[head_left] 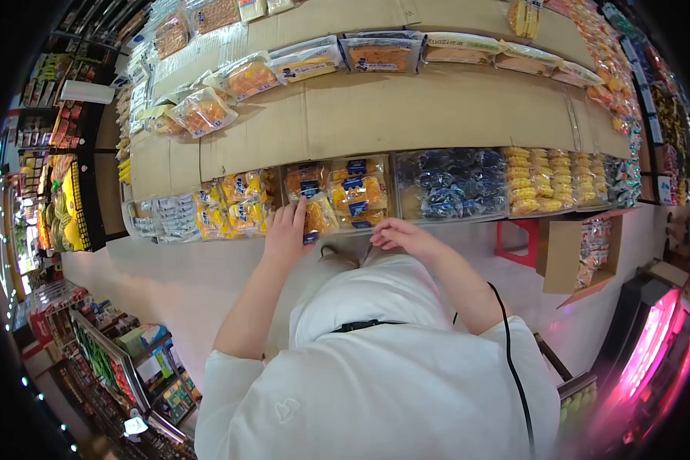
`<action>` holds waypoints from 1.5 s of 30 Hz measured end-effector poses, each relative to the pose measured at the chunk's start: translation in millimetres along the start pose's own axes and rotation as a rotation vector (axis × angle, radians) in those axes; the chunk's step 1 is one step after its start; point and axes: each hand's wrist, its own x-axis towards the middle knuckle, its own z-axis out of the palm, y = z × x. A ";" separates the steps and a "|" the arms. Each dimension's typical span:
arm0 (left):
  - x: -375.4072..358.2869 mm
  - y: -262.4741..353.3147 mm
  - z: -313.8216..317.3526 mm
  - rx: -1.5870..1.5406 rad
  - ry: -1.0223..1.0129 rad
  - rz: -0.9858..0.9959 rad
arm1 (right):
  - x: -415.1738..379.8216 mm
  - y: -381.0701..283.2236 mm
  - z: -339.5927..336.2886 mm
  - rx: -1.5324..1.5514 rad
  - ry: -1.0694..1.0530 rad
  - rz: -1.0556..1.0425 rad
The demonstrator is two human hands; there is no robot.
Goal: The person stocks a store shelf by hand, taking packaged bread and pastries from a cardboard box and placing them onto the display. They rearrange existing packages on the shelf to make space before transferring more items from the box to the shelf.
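My left hand [286, 230] is at the front edge of the display, its fingers closed on the side of a clear-wrapped bread packet [320, 214] with a blue label. The packet stands tilted in front of other wrapped breads [356, 192] in the same compartment. To the right, my right hand [401, 235] hovers by the front rim of the display, fingers curled together and nothing visible in them. Yellow-and-white packets [247, 218] fill the compartment left of the breads. Dark blue packets [448, 180] lie in the one on the right.
Bagged bread [379, 54] lines a cardboard-covered tier [376, 115] above the compartments. Stacked yellow packets [540, 180] sit farther right. A red stool [517, 239] and an opened carton [579, 257] stand on the floor at right. Shelving [134, 360] is at lower left.
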 end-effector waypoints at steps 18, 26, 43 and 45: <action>87.1 18.6 34.5 -0.491 0.072 0.323 | -37.0 19.5 80.7 1.036 0.077 -0.392; 91.0 42.7 84.5 -0.124 -0.036 0.314 | -66.6 61.9 144.0 1.053 0.358 -0.586; 39.6 10.0 34.1 -1.948 -0.905 -0.161 | -135.8 101.0 167.4 1.247 0.457 -0.850; 40.2 29.5 44.9 -1.875 -1.025 -0.007 | -139.9 128.1 145.3 1.222 0.477 -0.824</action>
